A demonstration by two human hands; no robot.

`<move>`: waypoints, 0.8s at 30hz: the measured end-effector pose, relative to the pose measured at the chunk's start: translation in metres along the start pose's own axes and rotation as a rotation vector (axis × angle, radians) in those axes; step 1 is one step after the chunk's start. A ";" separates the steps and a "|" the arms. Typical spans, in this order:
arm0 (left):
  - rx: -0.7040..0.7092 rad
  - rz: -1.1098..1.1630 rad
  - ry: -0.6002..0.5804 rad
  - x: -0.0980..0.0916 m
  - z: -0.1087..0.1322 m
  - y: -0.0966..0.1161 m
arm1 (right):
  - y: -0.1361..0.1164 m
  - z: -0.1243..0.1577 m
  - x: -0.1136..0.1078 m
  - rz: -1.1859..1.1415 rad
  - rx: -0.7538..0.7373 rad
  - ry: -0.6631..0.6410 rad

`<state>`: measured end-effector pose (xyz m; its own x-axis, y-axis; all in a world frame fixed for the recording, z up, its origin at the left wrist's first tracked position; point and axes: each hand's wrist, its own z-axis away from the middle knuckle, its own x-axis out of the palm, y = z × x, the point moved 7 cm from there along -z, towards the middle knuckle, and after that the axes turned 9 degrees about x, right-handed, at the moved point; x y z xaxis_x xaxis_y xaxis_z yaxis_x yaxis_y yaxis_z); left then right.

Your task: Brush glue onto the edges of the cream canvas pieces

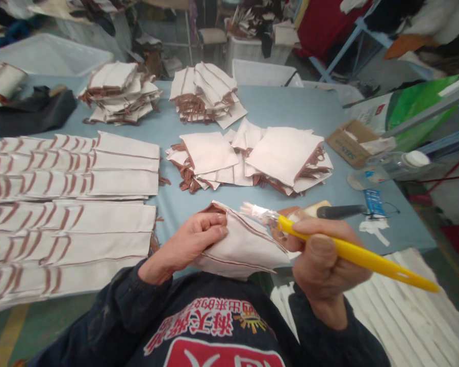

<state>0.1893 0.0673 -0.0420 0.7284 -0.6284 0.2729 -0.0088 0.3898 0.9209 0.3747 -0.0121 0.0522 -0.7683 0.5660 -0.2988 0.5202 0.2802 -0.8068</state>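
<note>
My left hand point(191, 242) pinches the upper left edge of a white fabric piece point(240, 244) with brown trim, its thumb lying on the white face. The piece is held in front of my body, near the table's front edge. In my right hand point(325, 255) is the yellow handle of a brush point(352, 253), gripped between thumb and fingers. The brush's pale bristles point left, over the upper edge of the fabric piece; whether they touch it I cannot tell. Behind the bristles lies a light block-like thing with a dark handle point(340, 211).
Rows of overlapping white pieces point(122, 173) cover the left of the blue table point(309, 109). Several stacks of similar pieces point(283, 153) lie beyond my hands. On the right are an open cardboard box point(348, 148), a clear jar point(390, 168) and a blue packet point(374, 203).
</note>
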 end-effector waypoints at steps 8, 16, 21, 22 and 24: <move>-0.002 -0.097 -0.060 0.000 -0.003 0.003 | 0.018 -0.011 0.022 0.036 0.022 -0.143; -0.013 0.004 -0.063 -0.002 -0.003 0.006 | 0.019 -0.006 0.023 -0.098 0.058 -0.108; -0.001 0.025 -0.058 -0.004 -0.005 0.007 | 0.020 -0.011 0.034 0.075 -0.084 -0.065; 0.007 0.030 -0.064 -0.004 -0.005 0.008 | 0.020 -0.010 0.034 0.102 -0.109 -0.035; 0.009 0.043 -0.077 -0.004 -0.006 0.008 | 0.020 -0.006 0.036 0.170 -0.132 0.022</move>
<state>0.1901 0.0773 -0.0370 0.6726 -0.6611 0.3324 -0.0452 0.4117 0.9102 0.3601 0.0187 0.0287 -0.6580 0.6300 -0.4124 0.6867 0.2774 -0.6719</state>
